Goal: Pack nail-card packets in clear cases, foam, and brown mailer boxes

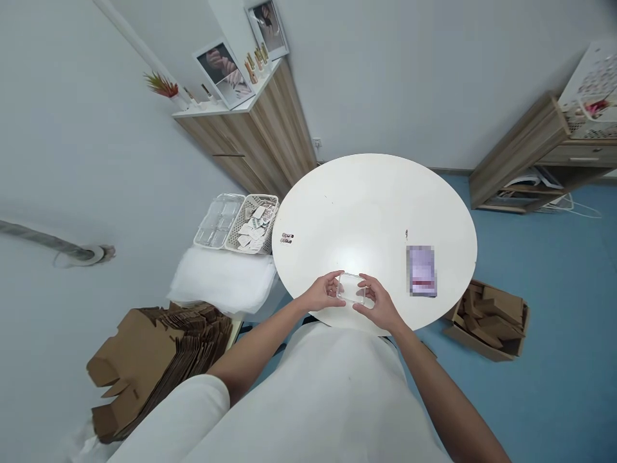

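Between my two hands is a small clear plastic box (351,287), near the front edge of the round white table (366,193). My left hand (326,290) grips its left side, thumb below and fingers above. On the opposite side, my right hand (379,302) holds the box the same way. Whether anything lies inside the box I cannot tell. A small set of dark and pinkish pieces (287,238) lies at the table's left. Toward the right sits a purple, blurred-out item (422,271), with a tiny dark piece (406,235) just beyond it.
Left of the table stand a basket of small cards (254,224), a basket of clear boxes (220,220), white sheets (222,280) and flattened cardboard (144,360). A cardboard box (489,319) is on the floor at right. Wooden cabinets (270,128) stand behind.
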Motion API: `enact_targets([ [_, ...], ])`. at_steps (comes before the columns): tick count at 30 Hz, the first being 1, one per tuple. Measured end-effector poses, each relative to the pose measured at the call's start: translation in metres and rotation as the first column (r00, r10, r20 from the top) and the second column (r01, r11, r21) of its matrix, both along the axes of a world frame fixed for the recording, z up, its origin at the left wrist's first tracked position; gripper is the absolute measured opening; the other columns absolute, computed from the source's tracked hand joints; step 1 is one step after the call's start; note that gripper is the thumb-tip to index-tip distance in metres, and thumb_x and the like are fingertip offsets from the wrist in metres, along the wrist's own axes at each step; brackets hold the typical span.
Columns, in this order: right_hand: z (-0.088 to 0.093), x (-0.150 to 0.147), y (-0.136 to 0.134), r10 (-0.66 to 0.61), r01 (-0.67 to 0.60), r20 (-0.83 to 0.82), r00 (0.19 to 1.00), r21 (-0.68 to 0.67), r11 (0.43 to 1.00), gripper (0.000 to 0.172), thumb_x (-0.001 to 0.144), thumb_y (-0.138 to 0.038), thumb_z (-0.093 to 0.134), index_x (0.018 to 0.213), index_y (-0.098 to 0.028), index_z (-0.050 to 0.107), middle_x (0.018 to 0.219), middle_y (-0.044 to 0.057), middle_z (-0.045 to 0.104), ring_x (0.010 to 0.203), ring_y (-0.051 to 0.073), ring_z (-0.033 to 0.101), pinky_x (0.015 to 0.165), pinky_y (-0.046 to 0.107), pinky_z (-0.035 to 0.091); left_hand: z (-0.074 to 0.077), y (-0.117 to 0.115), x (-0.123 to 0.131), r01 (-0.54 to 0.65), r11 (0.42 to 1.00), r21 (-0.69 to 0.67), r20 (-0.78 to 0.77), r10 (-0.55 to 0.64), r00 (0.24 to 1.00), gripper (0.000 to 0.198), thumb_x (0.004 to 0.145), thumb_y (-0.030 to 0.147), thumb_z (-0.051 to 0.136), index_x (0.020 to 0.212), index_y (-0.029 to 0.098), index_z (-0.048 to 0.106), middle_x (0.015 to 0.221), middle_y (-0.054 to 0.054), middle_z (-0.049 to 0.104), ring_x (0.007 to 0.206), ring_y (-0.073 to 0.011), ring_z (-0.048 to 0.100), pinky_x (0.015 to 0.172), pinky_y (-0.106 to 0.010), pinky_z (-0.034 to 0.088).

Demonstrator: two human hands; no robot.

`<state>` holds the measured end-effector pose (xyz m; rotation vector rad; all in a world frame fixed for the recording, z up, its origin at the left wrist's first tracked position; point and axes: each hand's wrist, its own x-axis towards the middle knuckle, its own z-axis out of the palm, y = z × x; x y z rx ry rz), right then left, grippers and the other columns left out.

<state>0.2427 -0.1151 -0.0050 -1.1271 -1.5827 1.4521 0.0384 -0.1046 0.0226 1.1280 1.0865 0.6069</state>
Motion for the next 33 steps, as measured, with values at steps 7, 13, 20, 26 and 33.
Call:
enact_targets([
  [7,-0.003,0.001,0.003,-0.006,0.006,-0.001,1.0,0.009,1.0,0.042,0.059,-0.028,0.07,0.096,-0.024,0.051,0.124,0.009,0.043,0.077,0.014,0.059,0.078,0.037,0.049,-0.002,-0.003,-0.003,0.005,0.999,0.033,0.025,-0.005,1.0,0.085,0.052,0.022,0.078,0.127,0.022,0.037,0.078,0.001,0.051,0.07,-0.01,0.053,0.071,-0.03,0.043],
  [13,-0.002,0.0,0.004,0.007,-0.008,-0.023,1.0,-0.043,0.999,0.042,0.059,-0.032,0.069,0.096,-0.023,0.051,0.122,0.008,0.046,0.073,0.012,0.058,0.077,0.037,0.048,-0.008,-0.01,-0.005,-0.008,1.0,0.001,0.01,0.008,1.0,0.087,0.054,0.023,0.077,0.13,0.024,0.033,0.081,0.001,0.051,0.071,-0.0107,0.055,0.071,-0.03,0.043],
  [20,-0.004,-0.004,0.001,-0.032,0.022,-0.065,0.997,-0.135,0.991,0.043,0.06,-0.036,0.069,0.096,-0.023,0.049,0.122,0.008,0.047,0.08,0.015,0.058,0.083,0.038,0.045,-0.01,-0.014,-0.006,-0.112,0.983,-0.145,0.073,0.124,0.99,0.075,0.063,0.022,0.07,0.129,0.022,0.034,0.085,-0.002,0.057,0.076,-0.012,0.058,0.075,-0.03,0.043],
  [26,-0.007,-0.005,-0.007,-0.024,0.01,-0.072,0.997,-0.198,0.98,0.04,0.067,-0.04,0.062,0.1,-0.023,0.047,0.116,0.006,0.051,0.083,0.017,0.059,0.078,0.036,0.045,-0.022,-0.022,-0.008,-0.213,0.968,-0.134,-0.054,0.207,0.977,0.04,0.063,0.024,0.069,0.1,0.015,0.054,0.071,0.0,0.057,0.065,-0.0109,0.058,0.069,-0.028,0.045],
  [33,-0.013,-0.006,-0.004,-0.126,0.1,-0.074,0.989,-0.289,0.952,0.038,0.08,-0.053,0.038,0.101,-0.023,0.046,0.098,0.005,0.056,0.078,0.018,0.061,0.076,0.036,0.045,-0.026,-0.026,-0.004,-0.21,0.968,-0.134,-0.032,0.208,0.978,0.044,0.06,0.029,0.072,0.097,0.014,0.054,0.072,0.001,0.057,0.061,-0.0099,0.058,0.066,-0.027,0.045],
])
